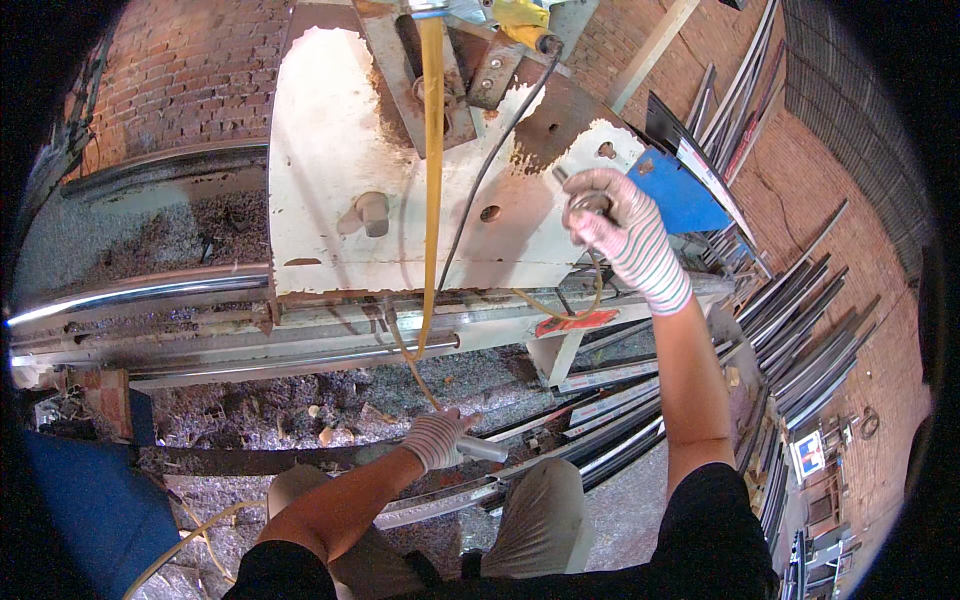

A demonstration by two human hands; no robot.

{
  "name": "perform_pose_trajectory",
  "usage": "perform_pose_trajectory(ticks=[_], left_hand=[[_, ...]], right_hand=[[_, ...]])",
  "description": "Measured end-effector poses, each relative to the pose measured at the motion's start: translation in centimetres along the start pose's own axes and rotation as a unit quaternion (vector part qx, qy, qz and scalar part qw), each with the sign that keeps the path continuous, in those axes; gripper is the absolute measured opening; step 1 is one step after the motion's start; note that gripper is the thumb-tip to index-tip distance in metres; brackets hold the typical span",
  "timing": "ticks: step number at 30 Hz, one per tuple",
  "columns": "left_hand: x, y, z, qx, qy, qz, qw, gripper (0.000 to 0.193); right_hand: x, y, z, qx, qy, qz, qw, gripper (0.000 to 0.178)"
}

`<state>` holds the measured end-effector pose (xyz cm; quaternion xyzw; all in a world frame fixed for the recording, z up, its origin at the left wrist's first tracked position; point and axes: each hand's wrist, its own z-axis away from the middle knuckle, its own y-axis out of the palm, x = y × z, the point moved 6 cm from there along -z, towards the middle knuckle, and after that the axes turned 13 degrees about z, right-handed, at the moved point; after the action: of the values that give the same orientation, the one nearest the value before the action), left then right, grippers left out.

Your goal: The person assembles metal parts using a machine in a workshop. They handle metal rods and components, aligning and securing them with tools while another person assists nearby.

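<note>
My left hand (434, 441), in a striped knit glove, is low at the centre, above my knees. Its fingers wrap around a silver-grey cylinder (482, 449) that sticks out to the right. A thin yellow hose (418, 372) comes down to this hand; whether it joins the cylinder is hidden. Higher on the right, my gloved right hand (622, 228) is closed on a small round metal part (588, 204), slightly blurred. A short metal stub shows beyond its fingertips. That hand is in front of the white, rust-patched machine plate (330, 130), near its right edge.
A wide yellow strap or hose (432, 170) and a black cable (490, 150) hang before the plate. A large bolt (373, 214) juts from it. Shiny rails (130, 300) run left, above metal shavings. Long metal profiles (800, 330) are stacked at right, by a blue panel (680, 195).
</note>
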<state>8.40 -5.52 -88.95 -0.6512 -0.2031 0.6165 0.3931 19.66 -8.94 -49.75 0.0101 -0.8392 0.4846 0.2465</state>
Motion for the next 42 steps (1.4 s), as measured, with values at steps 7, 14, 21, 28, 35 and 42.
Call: perform_pose_trajectory(ticks=[7,14,21,28,35,42], left_hand=[[-0.1,0.0,0.1,-0.022,0.009,0.033,0.999,0.082],[0.1,-0.1,0.0,-0.034,0.014,0.023,0.999,0.082],[0.3,-0.2,-0.2,-0.039,0.009,0.017,0.999,0.083],[0.4,-0.1,-0.4,-0.034,0.008,0.014,0.999,0.082],[-0.3,0.2,-0.1,-0.05,-0.003,0.039,0.998,0.082],[-0.4,0.3,-0.2,-0.033,-0.01,-0.01,0.999,0.081]], right_hand=[[1.1,-1.8,-3.7,-0.005,-0.036,0.005,0.999,0.038],[3.2,-3.0,-4.8,0.078,-0.041,0.087,0.992,0.037],[3.5,-3.4,-5.1,0.119,-0.02,0.144,0.982,0.039],[0.2,-0.2,-3.8,-0.05,-0.029,-0.167,0.984,0.039],[-0.5,3.3,-3.2,-0.165,-0.031,-0.361,0.917,0.042],[0.9,1.2,-2.2,-0.25,-0.014,-0.08,0.965,0.036]])
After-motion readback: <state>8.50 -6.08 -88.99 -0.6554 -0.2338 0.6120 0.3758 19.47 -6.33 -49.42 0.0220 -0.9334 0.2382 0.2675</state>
